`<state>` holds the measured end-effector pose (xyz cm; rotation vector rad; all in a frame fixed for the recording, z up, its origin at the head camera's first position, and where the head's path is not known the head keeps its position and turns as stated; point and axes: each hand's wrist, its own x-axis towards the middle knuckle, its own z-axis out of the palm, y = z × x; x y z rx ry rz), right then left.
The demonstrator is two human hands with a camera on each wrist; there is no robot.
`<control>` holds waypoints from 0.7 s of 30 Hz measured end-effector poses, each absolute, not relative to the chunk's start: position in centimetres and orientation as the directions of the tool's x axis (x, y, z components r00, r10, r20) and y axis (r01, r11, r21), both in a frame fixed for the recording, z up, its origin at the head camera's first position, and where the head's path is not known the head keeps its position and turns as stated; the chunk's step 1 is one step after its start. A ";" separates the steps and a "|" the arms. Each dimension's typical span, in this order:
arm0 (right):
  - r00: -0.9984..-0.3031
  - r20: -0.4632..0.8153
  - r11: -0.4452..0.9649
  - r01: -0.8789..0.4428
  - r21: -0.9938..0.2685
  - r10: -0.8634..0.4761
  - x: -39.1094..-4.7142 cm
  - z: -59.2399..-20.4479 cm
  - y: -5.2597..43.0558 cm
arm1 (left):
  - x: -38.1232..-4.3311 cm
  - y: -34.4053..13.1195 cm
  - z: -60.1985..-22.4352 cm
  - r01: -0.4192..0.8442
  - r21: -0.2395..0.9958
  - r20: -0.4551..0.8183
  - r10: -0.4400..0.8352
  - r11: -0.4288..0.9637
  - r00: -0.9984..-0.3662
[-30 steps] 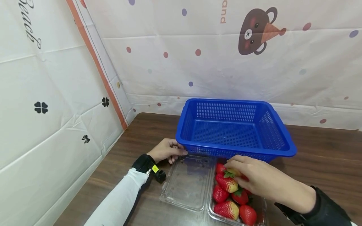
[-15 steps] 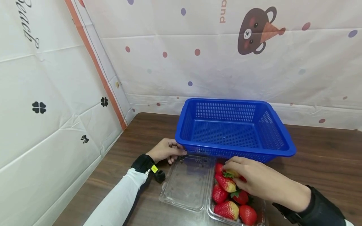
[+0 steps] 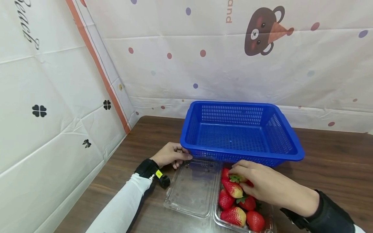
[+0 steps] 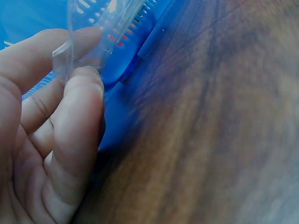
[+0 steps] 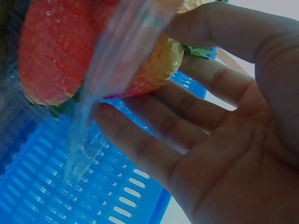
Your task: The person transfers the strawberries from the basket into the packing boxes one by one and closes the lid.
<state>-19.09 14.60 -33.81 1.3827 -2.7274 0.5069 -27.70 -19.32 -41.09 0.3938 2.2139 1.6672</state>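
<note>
My left hand point(image 3: 172, 156) pinches the far left corner of a clear plastic lid point(image 3: 193, 192) between thumb and fingers; the left wrist view shows the lid's edge point(image 4: 63, 53) there. Joined to the lid on its right is an opened clear box point(image 3: 217, 220) holding several red strawberries point(image 3: 233, 216), some with pale yellow ends. Over the far end of the box my right hand point(image 3: 262, 181) curls its fingers round a strawberry with a yellowish end point(image 5: 163, 60) and green leaves. Its fingers hide part of that strawberry, which still sits among the others.
A blue perforated plastic basket point(image 3: 233, 152) stands just behind the box, with nothing seen inside it. Below is a dark wood-grain table point(image 3: 154, 129). Printed cloth sheets point(image 3: 163, 74) hang at the back and along the left side.
My right hand has shifted slightly left over the strawberries, its wrist moving with it. The left hand keeps its pinch on the lid corner. The head view has drifted a little.
</note>
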 end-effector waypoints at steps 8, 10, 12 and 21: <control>-0.622 0.164 0.570 -0.775 -0.273 -0.766 -18.9 -33.3 14.7 | -27.6 -19.3 -41.1 0.016 0.960 -0.106 0.412 0.281 -0.905; -0.625 0.162 0.571 -0.771 -0.280 -0.764 -18.8 -33.2 14.7 | -27.7 -19.3 -41.1 0.016 0.960 -0.105 0.413 0.279 -0.905; -0.622 0.169 0.568 -0.774 -0.279 -0.765 -18.8 -33.2 14.6 | -27.7 -19.3 -41.2 0.018 0.961 -0.102 0.413 0.277 -0.905; -0.619 0.180 0.563 -0.778 -0.278 -0.765 -18.9 -33.0 14.6 | -27.6 -19.3 -41.1 0.024 0.962 -0.096 0.420 0.273 -0.903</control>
